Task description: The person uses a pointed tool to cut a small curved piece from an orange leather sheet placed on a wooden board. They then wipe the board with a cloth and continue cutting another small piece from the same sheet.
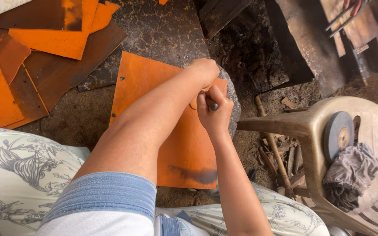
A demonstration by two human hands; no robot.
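An orange metal sheet (178, 144) lies in front of my knees, its far corner resting on a grey stone block (234, 102). My left hand (204, 70) is clenched at the sheet's far edge over the block and holds it down. My right hand (215, 116) sits just nearer, closed around a short dark metal rod (213, 105) that stands against the sheet. A small rounded notch (193, 103) shows in the sheet beside the rod. What the rod's tip touches is hidden by my fingers.
Several more orange and rusty sheets (44, 39) lie on the ground at upper left. A beige plastic chair (311, 126) at right carries a grey grinding wheel (337, 135) and a rag (351, 172). A wooden handle (273, 146) and dark metal plates (302, 48) lie beyond.
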